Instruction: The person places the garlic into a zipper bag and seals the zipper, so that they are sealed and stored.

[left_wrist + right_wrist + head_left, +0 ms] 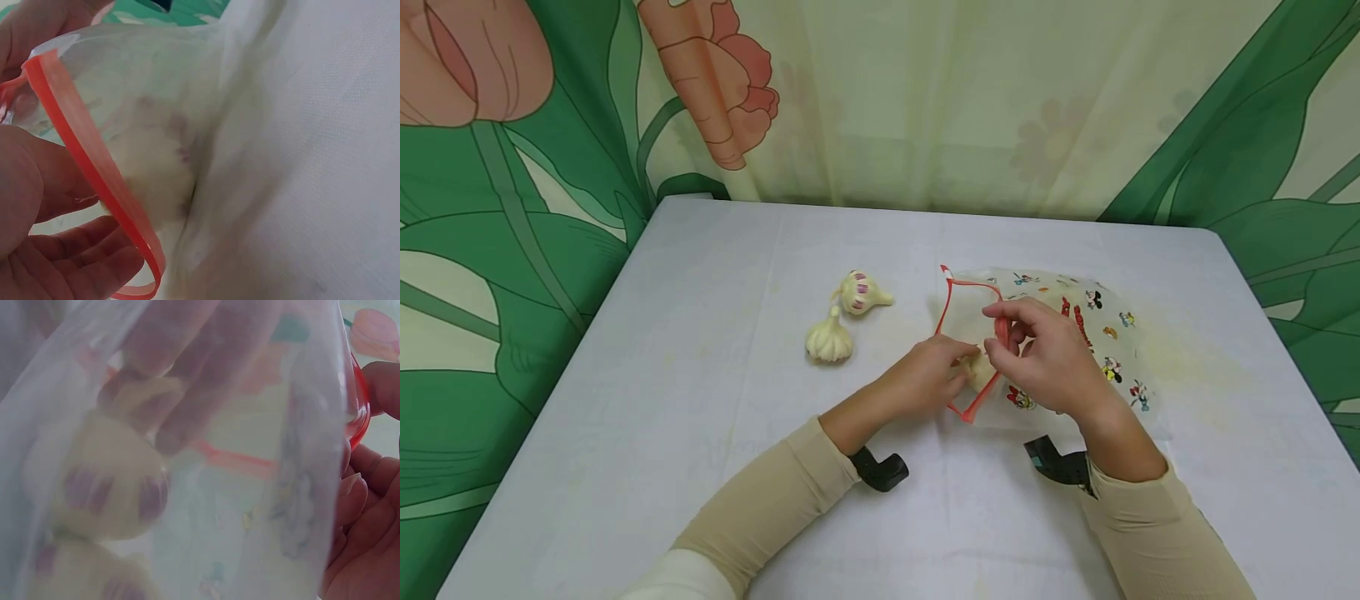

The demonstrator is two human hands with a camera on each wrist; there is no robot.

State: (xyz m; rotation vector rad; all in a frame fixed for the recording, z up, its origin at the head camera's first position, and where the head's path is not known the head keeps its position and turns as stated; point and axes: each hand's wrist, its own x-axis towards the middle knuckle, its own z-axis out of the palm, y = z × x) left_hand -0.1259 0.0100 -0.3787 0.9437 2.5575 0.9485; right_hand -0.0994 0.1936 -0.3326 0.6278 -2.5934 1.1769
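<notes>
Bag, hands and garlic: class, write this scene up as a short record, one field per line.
Bag: translucent, printed with small figures, red rim
Left hand: fingers inside the bag's mouth, pinching the upper bulb by its stem
Right hand: holds the red rim
Inside bag: at least two bulbs, the upper bulb and a lower bulb, both purple-marked
Outside bag: a purple-marked bulb and a plain bulb on the table

A home-like indoor spot, by its flower-printed curtains and white cloth-covered table
</notes>
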